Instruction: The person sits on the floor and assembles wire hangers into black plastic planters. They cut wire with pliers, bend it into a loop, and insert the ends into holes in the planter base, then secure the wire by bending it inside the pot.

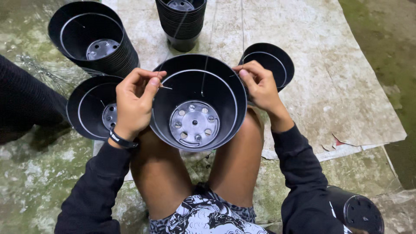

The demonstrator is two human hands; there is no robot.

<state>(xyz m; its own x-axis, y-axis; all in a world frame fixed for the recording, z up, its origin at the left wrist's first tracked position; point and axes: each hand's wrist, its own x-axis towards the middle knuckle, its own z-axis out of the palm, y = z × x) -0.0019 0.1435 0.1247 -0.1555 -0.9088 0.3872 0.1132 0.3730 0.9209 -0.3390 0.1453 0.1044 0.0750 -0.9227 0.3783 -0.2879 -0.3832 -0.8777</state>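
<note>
Black plastic pot (197,104) sat on person's knees, prob. light, thin-walled, flexy; best gripped at rim. Left hand (134,104) and right hand (260,86) held opposite rims, fingers pinching thin wire (164,87) ends.

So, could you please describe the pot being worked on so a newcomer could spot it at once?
Start at the person's bare knees: the black plastic pot rests between them, open mouth upward. Unlike the pots around it, both the left hand and the right hand grip its rim.
</note>
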